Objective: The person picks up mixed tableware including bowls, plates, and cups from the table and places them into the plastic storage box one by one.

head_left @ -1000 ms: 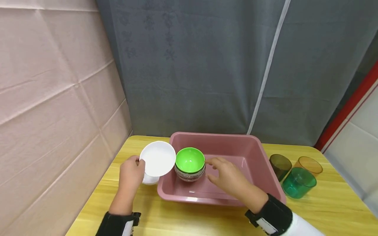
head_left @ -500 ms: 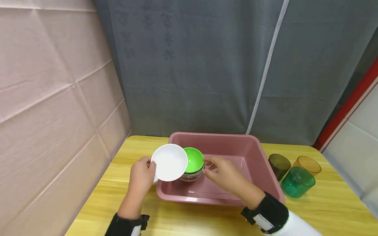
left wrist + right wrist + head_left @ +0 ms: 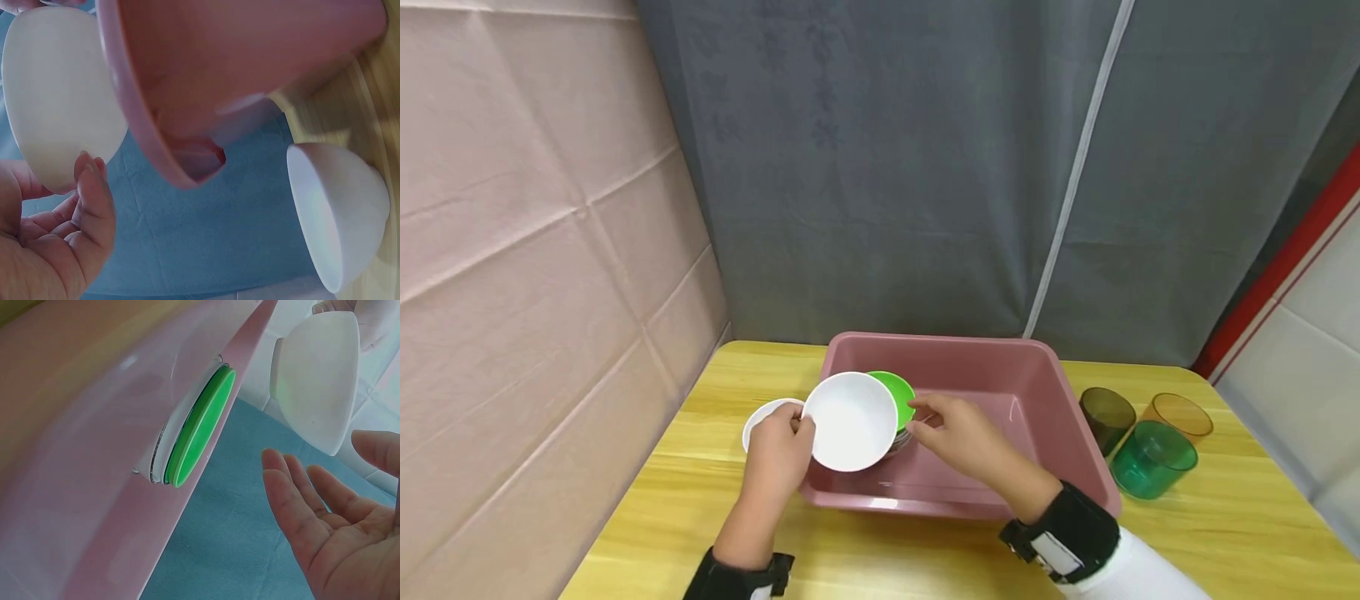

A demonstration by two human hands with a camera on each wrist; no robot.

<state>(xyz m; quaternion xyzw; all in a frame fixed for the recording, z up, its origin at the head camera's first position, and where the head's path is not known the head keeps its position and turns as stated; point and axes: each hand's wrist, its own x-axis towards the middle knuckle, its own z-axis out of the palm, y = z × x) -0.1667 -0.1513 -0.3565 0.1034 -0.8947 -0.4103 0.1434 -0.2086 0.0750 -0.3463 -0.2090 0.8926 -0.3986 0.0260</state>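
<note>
My left hand (image 3: 775,454) pinches the near-left rim of a white bowl (image 3: 852,423) between thumb and fingers. The bowl is held up over the left end of a pink basin (image 3: 940,338), its inside tilted toward the head camera. Partly hidden behind it, a green bowl (image 3: 902,393) tops a stack of bowls (image 3: 161,440) inside the basin. My right hand (image 3: 966,433) hovers above the basin, fingers loosely bent. In the right wrist view a gap shows between its fingertips (image 3: 275,478) and the white bowl. A second white bowl (image 3: 347,209) stands on the table left of the basin.
Three see-through cups stand right of the basin: a brown one (image 3: 1107,417), an orange one (image 3: 1183,417) and a green one (image 3: 1153,460). A grey curtain (image 3: 865,183) hangs behind the wooden table (image 3: 880,558). A pale cloth wall (image 3: 535,292) borders the left side.
My left hand has carried the white bowl rightward, from beside the basin to over it, now covering much of the green bowl. My right hand has shifted slightly left, closer to the white bowl.
</note>
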